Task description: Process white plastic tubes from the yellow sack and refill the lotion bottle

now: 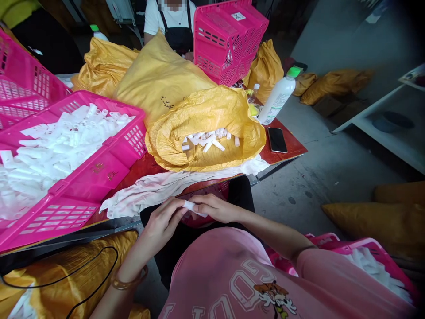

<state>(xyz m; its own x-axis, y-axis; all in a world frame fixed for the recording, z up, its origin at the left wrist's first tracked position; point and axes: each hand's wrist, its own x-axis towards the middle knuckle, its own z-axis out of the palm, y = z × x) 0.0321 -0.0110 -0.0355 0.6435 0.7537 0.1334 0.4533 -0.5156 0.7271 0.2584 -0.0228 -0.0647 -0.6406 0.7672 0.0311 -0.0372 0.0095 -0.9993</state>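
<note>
My left hand and my right hand meet above my lap, close to the table's front edge. Between their fingers they pinch a short white plastic tube, partly hidden by the fingers. A crumpled off-white cloth lies just beyond my hands. Farther on, an open yellow woven sack holds a small heap of similar white tubes. To the left, a pink plastic crate is heaped with white tubes.
A black phone and a white bottle stand on the red tabletop. A pink basket and stuffed yellow sacks rise at the back, by a seated person. Another pink crate sits at my lower right.
</note>
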